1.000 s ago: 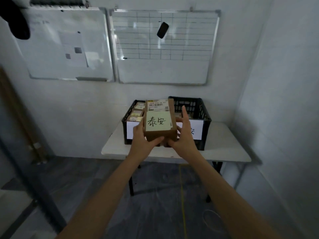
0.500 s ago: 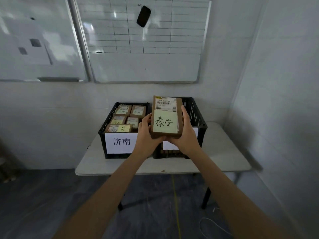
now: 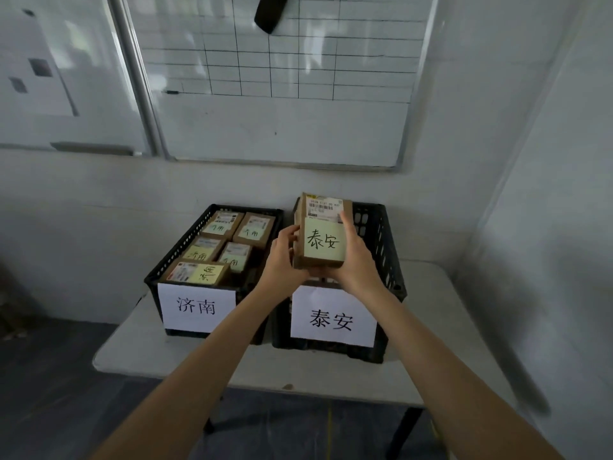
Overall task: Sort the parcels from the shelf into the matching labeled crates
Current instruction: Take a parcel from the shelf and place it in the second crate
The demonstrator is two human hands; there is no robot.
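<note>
both hands' fingers (image 3: 348, 224) curled round taped parcel (image 3: 323, 239), held above right crate (image 3: 381, 247)

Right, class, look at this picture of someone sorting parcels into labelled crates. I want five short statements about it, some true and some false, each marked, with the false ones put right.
1. The left hand and the right hand both hold one parcel. True.
2. Its handwritten note reads 济南. False: it reads 泰安.
3. The parcel is held over the 泰安 crate. True.
4. The other crate is empty. False: the 济南 crate has five parcels showing in it.
5. Both crates stand on the floor. False: they stand side by side on the table.
</note>
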